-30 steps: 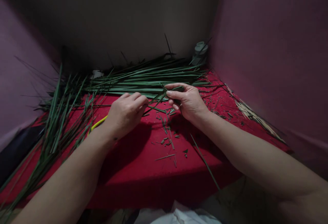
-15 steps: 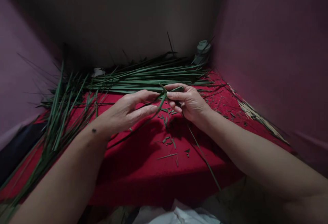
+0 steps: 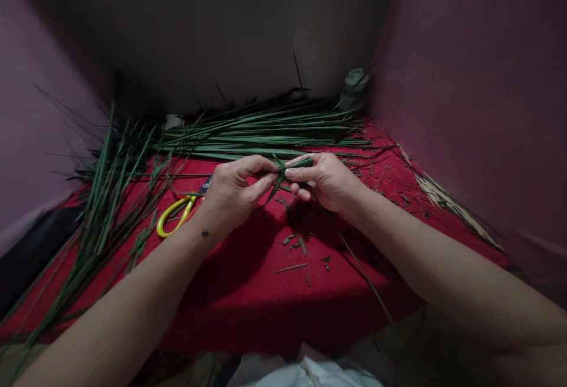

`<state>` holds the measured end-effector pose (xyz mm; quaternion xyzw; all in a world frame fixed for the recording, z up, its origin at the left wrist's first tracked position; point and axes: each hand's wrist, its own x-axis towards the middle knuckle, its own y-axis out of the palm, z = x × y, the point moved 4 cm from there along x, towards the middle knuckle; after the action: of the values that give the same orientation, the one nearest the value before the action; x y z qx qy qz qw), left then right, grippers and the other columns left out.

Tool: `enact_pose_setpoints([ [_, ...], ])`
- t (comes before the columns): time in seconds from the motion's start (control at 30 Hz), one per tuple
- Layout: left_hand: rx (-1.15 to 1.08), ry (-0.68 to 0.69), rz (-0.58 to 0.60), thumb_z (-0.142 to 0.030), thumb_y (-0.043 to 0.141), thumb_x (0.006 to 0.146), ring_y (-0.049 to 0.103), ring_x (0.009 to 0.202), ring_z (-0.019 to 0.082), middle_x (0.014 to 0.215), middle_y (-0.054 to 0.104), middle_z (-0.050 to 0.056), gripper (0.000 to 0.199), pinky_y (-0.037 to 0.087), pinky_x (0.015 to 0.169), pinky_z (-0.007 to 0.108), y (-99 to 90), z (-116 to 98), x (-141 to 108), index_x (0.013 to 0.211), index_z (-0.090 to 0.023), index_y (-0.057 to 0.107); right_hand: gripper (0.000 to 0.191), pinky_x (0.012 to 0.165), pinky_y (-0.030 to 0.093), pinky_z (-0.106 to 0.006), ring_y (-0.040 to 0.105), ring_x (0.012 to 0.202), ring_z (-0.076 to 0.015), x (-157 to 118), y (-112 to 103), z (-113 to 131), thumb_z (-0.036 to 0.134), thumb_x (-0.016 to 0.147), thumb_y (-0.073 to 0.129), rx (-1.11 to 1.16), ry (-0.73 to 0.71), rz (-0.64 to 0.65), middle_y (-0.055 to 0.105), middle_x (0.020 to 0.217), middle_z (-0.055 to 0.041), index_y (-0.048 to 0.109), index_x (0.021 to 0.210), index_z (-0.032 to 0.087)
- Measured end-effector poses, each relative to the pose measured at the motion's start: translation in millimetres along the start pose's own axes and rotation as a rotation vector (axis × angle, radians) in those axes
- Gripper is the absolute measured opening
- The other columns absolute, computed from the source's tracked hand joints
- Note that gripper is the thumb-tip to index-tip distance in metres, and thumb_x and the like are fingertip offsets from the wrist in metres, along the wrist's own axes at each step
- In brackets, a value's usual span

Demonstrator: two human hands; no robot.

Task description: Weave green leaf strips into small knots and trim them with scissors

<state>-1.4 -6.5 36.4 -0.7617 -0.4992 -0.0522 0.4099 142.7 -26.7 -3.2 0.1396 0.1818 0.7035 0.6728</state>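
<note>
Both hands meet above the red cloth-covered table (image 3: 248, 292): left hand (image 3: 233, 192) and right hand (image 3: 325, 180) pinch one folded green leaf strip (image 3: 283, 169), fingertips narrowed to hold its crease; yellow-handled scissors (image 3: 177, 214) lie nearby

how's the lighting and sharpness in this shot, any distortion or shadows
Head view: dim overall, with the far wall nearly black and the red cloth the brightest area; the left hand and right hand, pinching a folded green leaf, are fairly sharp and cast dark shadows on the cloth below them; wide-angle distortion stretches the forearms and bends the side walls; the yellow scissors read clearly.
</note>
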Motion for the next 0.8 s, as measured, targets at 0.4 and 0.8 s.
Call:
enact_pose_setpoints([
  [0.4, 0.090, 0.026, 0.156, -0.024, 0.058, 0.075, 0.056, 0.061, 0.012, 0.067, 0.066, 0.000, 0.011, 0.041, 0.061, 0.023, 3.8, 2.0, 0.1, 0.073, -0.018, 0.067, 0.021, 0.035, 0.041, -0.017, 0.053, 0.040, -0.0080, 1.7, -3.4, -4.7, 0.012, 0.058, 0.074, 0.027, -0.079, -0.017, 0.059, 0.049, 0.0022, 0.059, 0.072, 0.013],
  [0.8, -0.266, -0.237, 0.290, -0.020, 0.058, 0.076, 0.052, 0.059, 0.011, 0.068, 0.063, 0.001, 0.011, 0.040, 0.052, 0.020, 8.4, 6.2, -0.9, 0.080, -0.016, 0.067, 0.022, 0.035, 0.041, -0.017, 0.051, 0.038, -0.0070, 1.2, -2.3, -3.9, 0.015, 0.062, 0.073, 0.022, -0.123, 0.036, 0.059, 0.051, 0.0027, 0.061, 0.081, 0.013],
])
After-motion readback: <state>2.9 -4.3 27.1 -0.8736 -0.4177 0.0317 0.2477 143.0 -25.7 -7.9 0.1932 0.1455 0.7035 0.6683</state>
